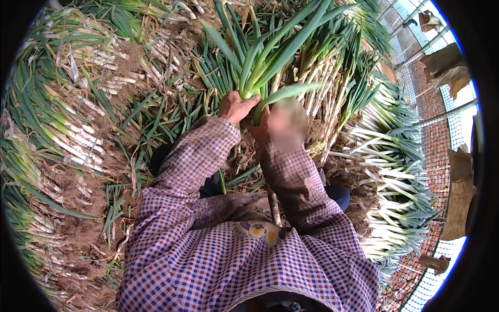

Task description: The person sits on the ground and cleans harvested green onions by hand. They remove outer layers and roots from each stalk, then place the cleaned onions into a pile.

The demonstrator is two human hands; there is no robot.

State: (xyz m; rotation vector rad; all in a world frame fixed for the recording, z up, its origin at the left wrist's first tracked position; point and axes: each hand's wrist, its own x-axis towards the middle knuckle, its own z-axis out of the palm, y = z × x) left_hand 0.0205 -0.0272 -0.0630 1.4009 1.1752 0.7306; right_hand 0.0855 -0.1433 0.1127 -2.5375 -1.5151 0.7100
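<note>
My left hand (236,107) is closed around a large green onion (253,80) just below where its broad green leaves fan out. To its right, my right hand (262,126) is at a bent green leaf (286,93) that curves away to the right; a round blur hides part of this hand. Whether its fingers are closed on the leaf I cannot tell. A pale stalk (274,206) slants down from under my right forearm to my lap.
Untrimmed green onions with brown roots (74,144) lie in heaps at the left. More stand bundled (321,85) ahead. Clean white-stemmed ones (390,187) are stacked at the right, before a netted brick wall (434,146). Loose leaves (156,117) litter the ground.
</note>
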